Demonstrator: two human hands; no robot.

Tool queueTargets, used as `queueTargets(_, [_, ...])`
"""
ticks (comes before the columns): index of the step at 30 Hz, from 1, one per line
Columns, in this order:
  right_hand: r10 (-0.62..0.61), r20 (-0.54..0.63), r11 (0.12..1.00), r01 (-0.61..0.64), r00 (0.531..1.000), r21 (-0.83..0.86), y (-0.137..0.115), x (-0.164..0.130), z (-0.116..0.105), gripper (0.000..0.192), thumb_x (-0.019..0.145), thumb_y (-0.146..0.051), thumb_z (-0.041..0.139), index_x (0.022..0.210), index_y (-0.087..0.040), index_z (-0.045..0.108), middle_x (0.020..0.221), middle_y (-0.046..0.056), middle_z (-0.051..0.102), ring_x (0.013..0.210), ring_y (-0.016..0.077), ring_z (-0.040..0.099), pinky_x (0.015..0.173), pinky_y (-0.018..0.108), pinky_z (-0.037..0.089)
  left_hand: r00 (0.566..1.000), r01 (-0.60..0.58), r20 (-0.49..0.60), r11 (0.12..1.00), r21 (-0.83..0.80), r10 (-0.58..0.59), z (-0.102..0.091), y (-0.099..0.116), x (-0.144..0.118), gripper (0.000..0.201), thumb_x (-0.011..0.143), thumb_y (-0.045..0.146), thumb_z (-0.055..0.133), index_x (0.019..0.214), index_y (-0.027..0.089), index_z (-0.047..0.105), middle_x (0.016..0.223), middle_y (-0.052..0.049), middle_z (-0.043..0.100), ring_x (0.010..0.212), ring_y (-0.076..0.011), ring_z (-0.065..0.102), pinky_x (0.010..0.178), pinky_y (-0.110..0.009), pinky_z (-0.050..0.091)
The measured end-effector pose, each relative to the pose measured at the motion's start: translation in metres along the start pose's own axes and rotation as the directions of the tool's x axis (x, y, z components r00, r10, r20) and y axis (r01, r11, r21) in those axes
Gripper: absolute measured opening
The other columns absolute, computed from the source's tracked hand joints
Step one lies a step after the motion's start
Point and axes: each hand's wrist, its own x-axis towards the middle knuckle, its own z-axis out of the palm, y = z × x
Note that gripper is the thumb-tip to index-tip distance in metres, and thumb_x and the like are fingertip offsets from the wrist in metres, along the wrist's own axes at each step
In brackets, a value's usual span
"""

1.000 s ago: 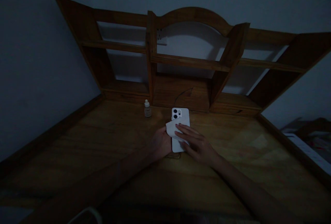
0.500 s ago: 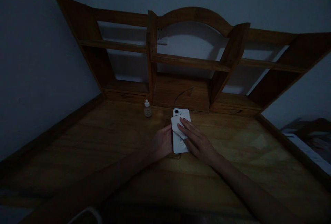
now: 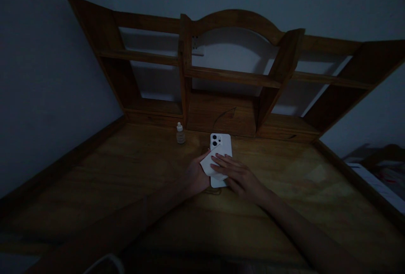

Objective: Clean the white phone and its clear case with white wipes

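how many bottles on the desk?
1. A small pale plastic dropper bottle stands upright at the back of the wooden desk, left of the white phone. The dim light may hide others.

Both forearms are reaching in from the near edge, converging toward the centre. The left hand (image 3: 196,177) is curling in a loose grip, while the right hand (image 3: 238,177) is lying palm down, fingers (image 3: 218,165) extended leftward.

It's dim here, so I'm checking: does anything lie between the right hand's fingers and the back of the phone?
Yes. A white cloth lies under the right hand, between its fingers and the phone. The camera end is uncovered.
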Motion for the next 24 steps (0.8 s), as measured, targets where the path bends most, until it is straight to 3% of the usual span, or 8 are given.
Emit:
queueTargets(4, [-0.005, -0.007, 0.996, 0.005, 1.000, 0.084, -0.0020, 0.0010, -0.0001, 0.050, 0.098, -0.017, 0.046, 0.146, -0.030, 0.045, 0.155, 0.001, 0.041, 0.147, 0.0218, 0.030, 0.121, 0.053, 0.027, 0.999, 0.032, -0.026, 0.994, -0.106, -0.035, -0.0054, 0.0004, 0.0004, 0.039, 0.096, 0.033, 0.049, 0.122, 0.005, 0.061, 0.114, -0.014, 0.069, 0.107, -0.0235, 0.065, 0.105, -0.039, 0.044])
queueTargets(8, [0.001, -0.014, 0.987, 0.002, 1.000, 0.162, -0.0024, 0.0009, -0.0003, 0.051, 0.093, -0.013, 0.050, 0.140, -0.031, 0.053, 0.150, 0.001, 0.048, 0.143, 0.0215, 0.039, 0.121, 0.054, 0.026, 0.999, 0.024, -0.032, 0.997, -0.073, -0.027, -0.0033, 0.0007, 0.0008, 0.041, 0.096, 0.033, 0.048, 0.123, 0.005, 0.059, 0.113, -0.016, 0.069, 0.105, -0.0238, 0.067, 0.104, -0.040, 0.045])
queueTargets(11, [0.007, -0.009, 0.979, -0.005, 1.000, 0.204, -0.0022, -0.0005, 0.0004, 0.052, 0.088, -0.008, 0.052, 0.134, -0.030, 0.059, 0.145, 0.001, 0.054, 0.139, 0.0212, 0.045, 0.120, 0.054, 0.027, 0.997, 0.024, -0.067, 1.000, 0.003, -0.024, -0.0033, 0.0009, 0.0004, 0.038, 0.097, 0.033, 0.047, 0.122, 0.008, 0.059, 0.111, -0.015, 0.069, 0.099, -0.0229, 0.069, 0.097, -0.040, 0.051])
queueTargets(16, [-0.004, -0.026, 0.961, 0.011, 1.000, 0.276, -0.0033, -0.0024, 0.0022, 0.049, 0.083, -0.005, 0.053, 0.124, -0.028, 0.066, 0.134, 0.001, 0.064, 0.133, 0.0205, 0.053, 0.118, 0.052, 0.031, 0.989, -0.075, -0.115, 0.983, 0.166, 0.095, -0.0068, 0.0010, -0.0004, 0.027, 0.095, 0.029, 0.048, 0.112, 0.014, 0.062, 0.090, -0.008, 0.070, 0.068, -0.0165, 0.067, 0.069, -0.030, 0.056])
queueTargets(19, [-0.010, -0.032, 0.953, 0.019, 0.999, 0.302, -0.0060, -0.0019, 0.0018, 0.049, 0.082, -0.003, 0.052, 0.121, -0.028, 0.067, 0.128, 0.001, 0.068, 0.129, 0.0201, 0.057, 0.117, 0.051, 0.033, 0.991, -0.030, -0.125, 0.981, 0.193, 0.054, -0.0053, 0.0004, -0.0012, 0.027, 0.094, 0.031, 0.048, 0.108, 0.015, 0.064, 0.089, -0.009, 0.069, 0.070, -0.0189, 0.067, 0.070, -0.032, 0.056])
queueTargets(24, [-0.007, -0.022, 0.946, 0.014, 1.000, 0.325, -0.0089, -0.0007, 0.0002, 0.043, 0.083, -0.005, 0.052, 0.116, -0.026, 0.069, 0.122, 0.002, 0.072, 0.124, 0.0204, 0.061, 0.114, 0.049, 0.037, 0.971, -0.180, -0.102, 0.946, 0.268, 0.214, -0.0004, -0.0017, -0.0035, 0.015, 0.086, 0.017, 0.054, 0.094, 0.019, 0.067, 0.072, -0.002, 0.064, 0.059, -0.0139, 0.060, 0.061, -0.024, 0.050])
